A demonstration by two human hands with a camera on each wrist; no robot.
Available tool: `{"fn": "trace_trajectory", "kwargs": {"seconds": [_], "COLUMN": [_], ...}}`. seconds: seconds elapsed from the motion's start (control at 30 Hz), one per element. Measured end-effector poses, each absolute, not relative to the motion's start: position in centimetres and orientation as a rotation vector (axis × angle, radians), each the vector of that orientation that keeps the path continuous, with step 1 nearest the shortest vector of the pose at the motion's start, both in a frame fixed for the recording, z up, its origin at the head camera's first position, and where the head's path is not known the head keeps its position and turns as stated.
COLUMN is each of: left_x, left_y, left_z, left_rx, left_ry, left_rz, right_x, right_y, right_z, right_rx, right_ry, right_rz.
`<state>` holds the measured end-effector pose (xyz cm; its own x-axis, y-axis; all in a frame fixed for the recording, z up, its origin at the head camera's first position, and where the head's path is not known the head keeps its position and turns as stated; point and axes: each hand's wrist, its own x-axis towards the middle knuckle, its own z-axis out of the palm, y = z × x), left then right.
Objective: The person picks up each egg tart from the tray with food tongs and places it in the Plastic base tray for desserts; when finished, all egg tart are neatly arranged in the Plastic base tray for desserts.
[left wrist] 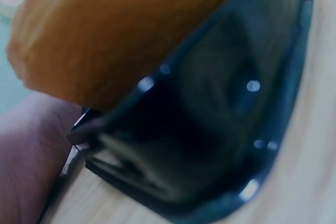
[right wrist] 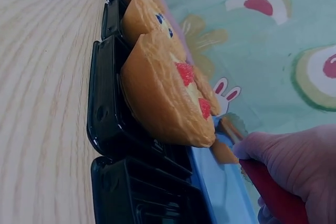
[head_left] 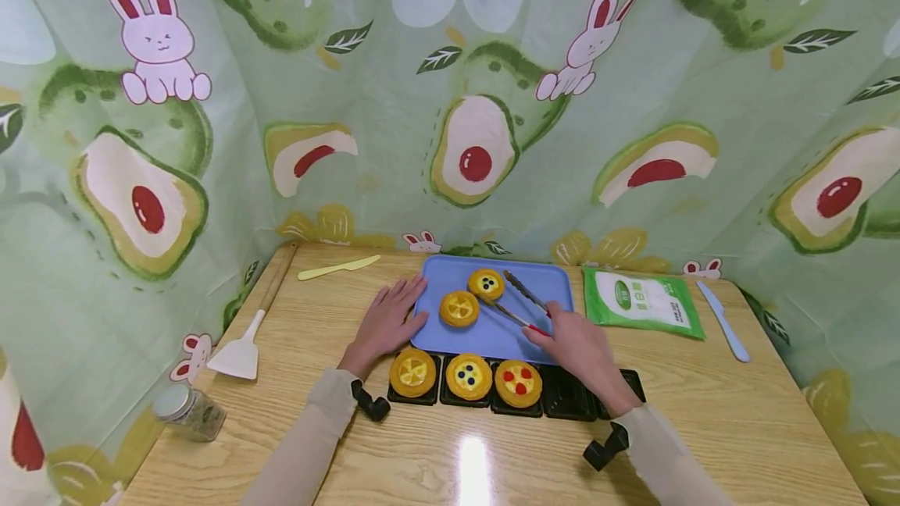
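Observation:
My left hand rests at the left edge of the blue tray, fingers spread and fairly straight. In my right hand I grip metal tongs; their red handle shows in the right wrist view. The tong arms are spread, with one tip at the right of a blueberry tart and the other at its near side. Beside it on the tray sits a tart with yellow fruit pieces. Whether the tips touch the blueberry tart, I cannot tell.
Black plastic holders stand in a row before the tray; three carry a yellow-fruit tart, a blueberry tart and a strawberry tart. Around lie a spatula, jar, yellow knife, green packet and blue knife.

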<state>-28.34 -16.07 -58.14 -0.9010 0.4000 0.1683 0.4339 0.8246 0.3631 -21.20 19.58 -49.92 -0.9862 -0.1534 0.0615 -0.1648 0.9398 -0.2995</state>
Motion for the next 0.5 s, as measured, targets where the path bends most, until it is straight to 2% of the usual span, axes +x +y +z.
{"fn": "trace_trajectory", "kwargs": {"seconds": [0.5], "left_x": [-28.4], "left_y": [-16.2], "left_z": [-58.1], "left_rx": [-0.668], "left_ry": [-2.929], "left_rz": [-0.592], "right_x": [-23.0], "right_y": [18.5], "right_z": [-50.5], "right_rx": [0.219], "right_ry": [-3.088], "right_rz": [0.515]}}
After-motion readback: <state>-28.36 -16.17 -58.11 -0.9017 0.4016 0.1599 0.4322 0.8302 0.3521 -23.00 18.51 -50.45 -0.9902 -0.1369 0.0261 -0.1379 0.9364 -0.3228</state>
